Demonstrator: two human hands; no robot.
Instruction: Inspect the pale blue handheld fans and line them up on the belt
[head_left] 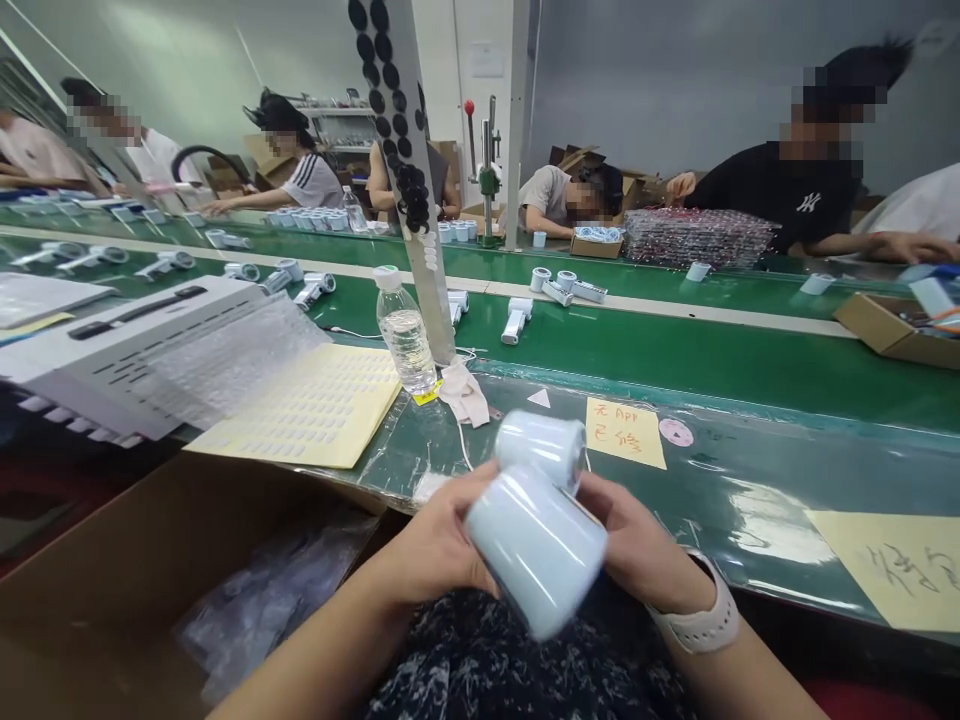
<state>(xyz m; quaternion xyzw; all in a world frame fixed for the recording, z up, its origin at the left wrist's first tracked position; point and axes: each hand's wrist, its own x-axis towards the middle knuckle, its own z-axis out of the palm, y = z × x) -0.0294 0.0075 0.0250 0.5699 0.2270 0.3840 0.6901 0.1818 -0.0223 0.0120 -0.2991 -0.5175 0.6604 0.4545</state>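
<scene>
Head view shows both of the person's bare hands closed on a glossy pale blue device (pixel 536 550), held up over the lap just at the near edge of the worktable (pixel 720 480). The left hand (pixel 442 535) wraps the left side of the device, thumb and fingers against its wide rounded end, while the right hand (pixel 634 535) has its bent fingers pressed on the opposite side; exactly how tightly each grips cannot be told, since the device hides some of the fingers and is slightly blurred. Its shorter cylindrical part points away from the person, the larger part toward them. A pale watch strap (pixel 705 605) circles the right wrist. Just beyond the device lie a small white triangle (pixel 539 398), a yellow note (pixel 626 432) with orange handwriting and a round pink sticker (pixel 676 432). To the left, a crumpled cloth (pixel 463 392) lies beside an upright water bottle (pixel 405 335), near a yellow sheet (pixel 307 425) bearing rows of small white labels. Below the table edge on that side, clear plastic bags (pixel 277 600) lie in a cardboard box (pixel 97 625). Farther off, similar pale blue devices rest on a green conveyor (pixel 637 325), with several co-workers seated across it
</scene>
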